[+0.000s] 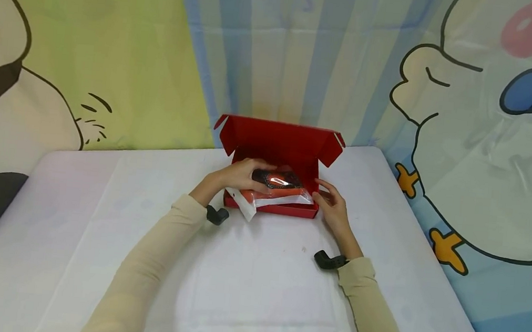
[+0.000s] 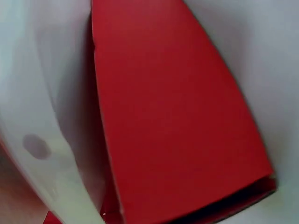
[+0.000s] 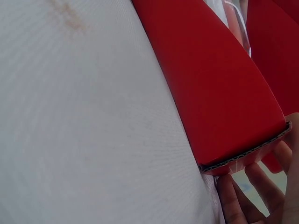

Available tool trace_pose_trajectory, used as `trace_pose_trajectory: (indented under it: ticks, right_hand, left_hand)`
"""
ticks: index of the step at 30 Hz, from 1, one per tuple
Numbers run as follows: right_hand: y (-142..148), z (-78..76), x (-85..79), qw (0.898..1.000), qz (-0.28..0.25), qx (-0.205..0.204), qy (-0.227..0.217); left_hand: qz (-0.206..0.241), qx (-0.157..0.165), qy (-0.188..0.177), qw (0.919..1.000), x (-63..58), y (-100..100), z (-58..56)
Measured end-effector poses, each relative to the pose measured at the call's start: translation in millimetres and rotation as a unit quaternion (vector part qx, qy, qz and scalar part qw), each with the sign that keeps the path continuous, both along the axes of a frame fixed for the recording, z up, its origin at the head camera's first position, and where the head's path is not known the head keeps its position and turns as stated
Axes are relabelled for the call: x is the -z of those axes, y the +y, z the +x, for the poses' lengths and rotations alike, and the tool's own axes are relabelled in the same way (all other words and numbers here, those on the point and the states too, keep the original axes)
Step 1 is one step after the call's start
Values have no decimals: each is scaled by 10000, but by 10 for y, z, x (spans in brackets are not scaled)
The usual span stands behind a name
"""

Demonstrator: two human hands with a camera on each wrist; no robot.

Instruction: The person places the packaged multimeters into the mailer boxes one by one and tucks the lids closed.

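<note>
Currently, the plastic packet [image 1: 280,192] sits over the open red box [image 1: 286,210], one corner overhanging the front wall, gripped by the left hand [image 1: 240,175]; best move it gently, the right hand [image 1: 332,207], fingers loosely extended, steadying the side.

Arms [image 1: 151,256] forward; left hand [image 1: 248,174] gripping, right hand [image 1: 333,208] with fingers [image 3: 264,187] parted.

A wide table [image 1: 73,254], dressed in white cloth [image 1: 259,292], is carrying a red box [image 1: 290,155]. The box is standing directly on it, close to the far edge, about midway between left and right, and its lid is rising at the far side. Soft creases [image 1: 261,324] are crossing the cloth, and a faint brownish stain [image 3: 67,16] is showing.
</note>
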State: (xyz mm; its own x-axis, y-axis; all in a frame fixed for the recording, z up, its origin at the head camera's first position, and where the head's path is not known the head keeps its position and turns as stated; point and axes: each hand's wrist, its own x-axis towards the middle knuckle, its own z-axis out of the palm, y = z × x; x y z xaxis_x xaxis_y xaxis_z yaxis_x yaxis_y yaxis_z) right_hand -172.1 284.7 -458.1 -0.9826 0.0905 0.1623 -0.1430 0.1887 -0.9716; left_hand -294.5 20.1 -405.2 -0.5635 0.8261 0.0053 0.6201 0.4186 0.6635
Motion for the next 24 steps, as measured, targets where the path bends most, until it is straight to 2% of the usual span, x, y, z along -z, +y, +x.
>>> trace_pose_trajectory:
  ticks: [9,16,19,21,24]
  right_hand:
    - [1,7,24,9999,-22,-7,146]
    - [-38,-9,52,9997,-13,-8,231]
    - [-38,-11,49,9997,6,9,251]
    - [-29,-7,42,9997,20,-6,255]
    - [-4,-4,28,9997,28,-23,256]
  left_hand:
    - [-120,275,194,9994,11,52,-115]
    - [-271,300,552,9977,-13,7,-117]
    - [-259,142,688,9972,-23,6,-96]
    - [-287,-66,926,9953,-35,6,-62]
    - [-503,-585,1445,9865,-66,9,29]
